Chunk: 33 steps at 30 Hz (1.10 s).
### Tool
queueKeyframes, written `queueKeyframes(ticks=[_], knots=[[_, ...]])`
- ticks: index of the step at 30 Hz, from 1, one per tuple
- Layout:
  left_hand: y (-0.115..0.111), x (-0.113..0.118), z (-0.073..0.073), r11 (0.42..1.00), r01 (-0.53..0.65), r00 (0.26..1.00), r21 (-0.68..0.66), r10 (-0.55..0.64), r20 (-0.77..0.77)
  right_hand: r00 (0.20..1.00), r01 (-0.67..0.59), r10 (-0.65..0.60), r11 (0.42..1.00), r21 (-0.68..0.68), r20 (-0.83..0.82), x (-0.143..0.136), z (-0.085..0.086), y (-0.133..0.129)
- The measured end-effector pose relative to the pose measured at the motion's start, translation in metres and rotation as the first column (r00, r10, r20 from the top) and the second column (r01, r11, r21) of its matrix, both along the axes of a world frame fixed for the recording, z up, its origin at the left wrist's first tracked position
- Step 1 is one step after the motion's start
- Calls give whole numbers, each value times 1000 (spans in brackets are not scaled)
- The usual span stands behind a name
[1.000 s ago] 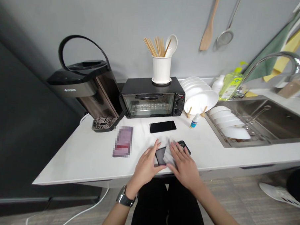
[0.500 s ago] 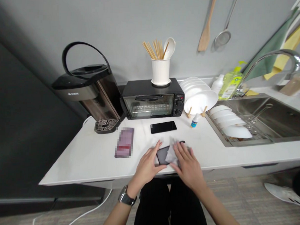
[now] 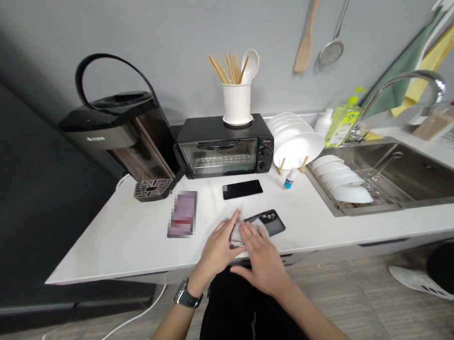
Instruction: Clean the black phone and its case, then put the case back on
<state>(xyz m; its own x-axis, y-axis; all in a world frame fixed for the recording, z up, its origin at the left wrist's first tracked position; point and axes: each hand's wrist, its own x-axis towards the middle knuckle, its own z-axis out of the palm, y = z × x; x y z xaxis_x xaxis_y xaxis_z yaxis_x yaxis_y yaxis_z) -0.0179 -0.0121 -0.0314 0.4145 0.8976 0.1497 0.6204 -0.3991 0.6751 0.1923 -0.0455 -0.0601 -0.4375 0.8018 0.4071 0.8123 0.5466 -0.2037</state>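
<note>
A dark phone case (image 3: 275,225) with camera cut-outs at its right end lies on the white counter by the front edge. My left hand (image 3: 216,247) steadies its left end, with thumb and fingers on either side. A crumpled white wipe (image 3: 238,234) lies over the left half of the case. My right hand (image 3: 260,256) presses the wipe down under its extended fingers, thumb held apart. Behind my hands lies a black phone (image 3: 242,189), screen up. A blurred purple packet (image 3: 183,213) is to the left, and a small white-and-blue bottle (image 3: 289,178) stands at the right.
At the back stand a water dispenser (image 3: 126,135) and a toaster oven (image 3: 223,155) with a chopstick holder (image 3: 236,103) on top. Racked plates (image 3: 298,143) and a sink (image 3: 418,183) with bowls (image 3: 337,180) are to the right. Another person's shoe (image 3: 419,282) shows on the floor.
My right hand has slid left along the case with the wipe, uncovering the camera cut-outs. My left hand stays at the case's left end. The whole view has shifted slightly.
</note>
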Motion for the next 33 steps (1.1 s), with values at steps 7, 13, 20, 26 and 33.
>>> queueKeyframes(ticks=[7,13,20,26,33], knots=[[1,1,-2,1000,0,1000,19,0,-1,963,270,-270,962,31,-19,9,0,5],[0,0,-1,1000,20,1000,10,-20,-5,998,-44,46,998,-43,49,2,6,4],[1,1,1,1000,4,1000,3,-4,-11,997,60,-59,998,-19,48,5,5,3],[-1,2,3,999,30,999,32,-29,-36,992,109,-106,993,-42,71,21,2,1],[0,1,5,999,30,999,-19,-30,-11,991,115,-115,993,3,62,0,0,-5]])
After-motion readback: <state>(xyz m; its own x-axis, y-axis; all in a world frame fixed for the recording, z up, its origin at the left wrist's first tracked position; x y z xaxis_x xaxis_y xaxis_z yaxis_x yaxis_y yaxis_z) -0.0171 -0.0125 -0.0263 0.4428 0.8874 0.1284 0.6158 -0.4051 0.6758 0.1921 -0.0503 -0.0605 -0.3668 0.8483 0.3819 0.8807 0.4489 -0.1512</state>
